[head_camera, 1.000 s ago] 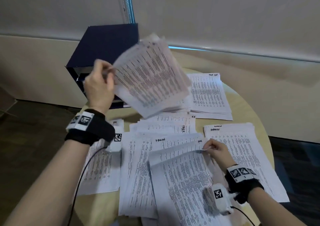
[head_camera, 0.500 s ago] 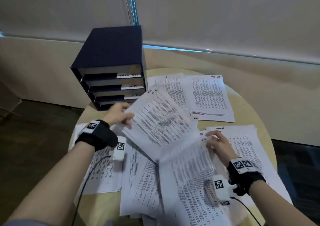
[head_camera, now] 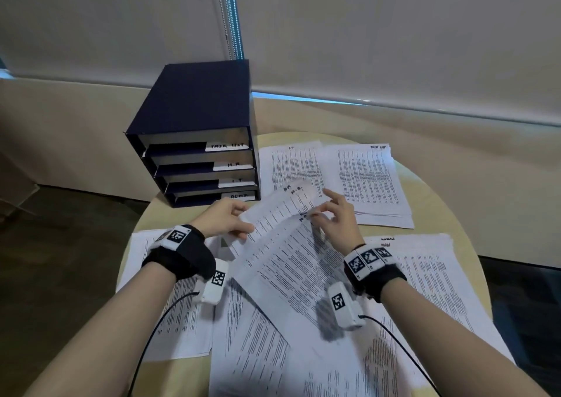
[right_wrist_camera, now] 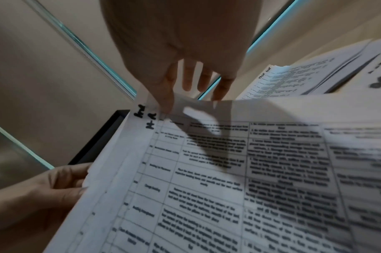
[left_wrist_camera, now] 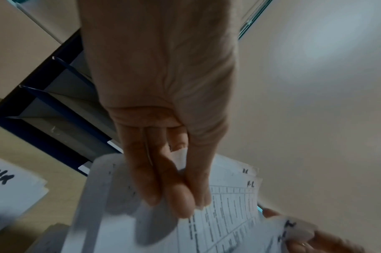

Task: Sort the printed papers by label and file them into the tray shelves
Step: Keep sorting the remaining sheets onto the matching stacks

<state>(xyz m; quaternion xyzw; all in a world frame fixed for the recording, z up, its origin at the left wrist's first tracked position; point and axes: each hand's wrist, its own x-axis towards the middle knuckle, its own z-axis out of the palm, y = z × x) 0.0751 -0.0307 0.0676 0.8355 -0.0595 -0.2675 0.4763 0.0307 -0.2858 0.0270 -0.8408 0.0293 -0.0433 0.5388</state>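
Note:
A navy tray shelf unit (head_camera: pixel 194 114) stands at the table's back left, its shelves labelled TASK LIST, H.R., I.T. and ADMIN. In front of it I hold a thin bundle of printed papers marked H.R. (head_camera: pixel 282 211) low over the table. My left hand (head_camera: pixel 239 226) grips the bundle's left edge, fingers under and thumb on top. My right hand (head_camera: pixel 318 211) pinches the top corner by the label, other fingers spread. The left wrist view shows my fingers (left_wrist_camera: pixel 169 193) curled round the papers (left_wrist_camera: pixel 228 205). In the right wrist view my fingertips (right_wrist_camera: pixel 166 101) pinch the sheet (right_wrist_camera: pixel 228 171).
Sorted piles cover the round wooden table (head_camera: pixel 449 211): an I.T. pile (head_camera: pixel 291 162), a TASK LIST pile (head_camera: pixel 370 181), a pile at the right (head_camera: pixel 425 281), one at the left (head_camera: pixel 182 323) and loose sheets in front (head_camera: pixel 258 351). Wall close behind.
My left hand has lowered the papers from in front of the tray unit to just above the table. My right hand left the front pile and took the bundle's top corner.

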